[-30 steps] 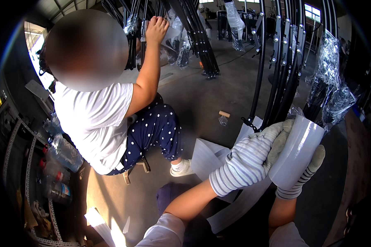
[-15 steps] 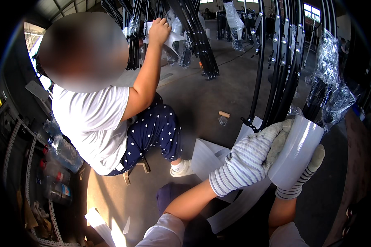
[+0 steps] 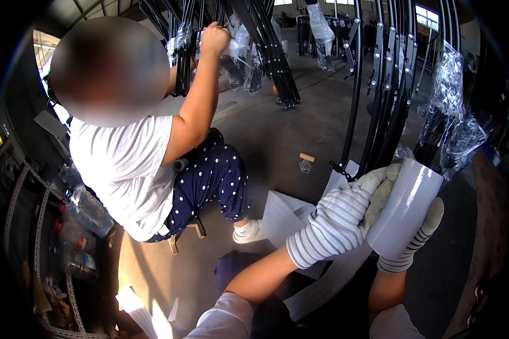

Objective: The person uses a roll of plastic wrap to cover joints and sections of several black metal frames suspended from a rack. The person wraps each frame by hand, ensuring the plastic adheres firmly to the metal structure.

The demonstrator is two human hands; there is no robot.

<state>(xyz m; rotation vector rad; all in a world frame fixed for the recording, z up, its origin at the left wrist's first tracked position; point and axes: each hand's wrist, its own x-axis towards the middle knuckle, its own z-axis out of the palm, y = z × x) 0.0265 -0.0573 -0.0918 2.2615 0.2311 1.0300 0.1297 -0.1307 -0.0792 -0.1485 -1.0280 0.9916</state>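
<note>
My left hand (image 3: 345,212), in a striped glove with grey-coated fingers, is closed at the lower part of a bundle of black metal rods (image 3: 379,124). The rods run down behind the glove, so the grip itself is partly hidden. Against its fingertips leans a roll of clear plastic film (image 3: 407,209), tilted to the right. My right hand (image 3: 432,220), gloved alike, holds this roll from behind; mostly the thumb and striped cuff show. White foam sheets (image 3: 288,214) lie under and beside my left forearm.
To the left a co-worker (image 3: 124,169) sits on a low stool, hands raised to other hanging rods (image 3: 274,68). Film-wrapped rods (image 3: 449,96) hang at the right. A small cardboard tube (image 3: 307,157) lies on the floor. Plastic bottles (image 3: 90,212) stand by a metal rack.
The co-worker's raised hand has shifted slightly left, and the white sheet by it no longer shows. The co-worker leans a little further left. My hands and the roll have hardly moved.
</note>
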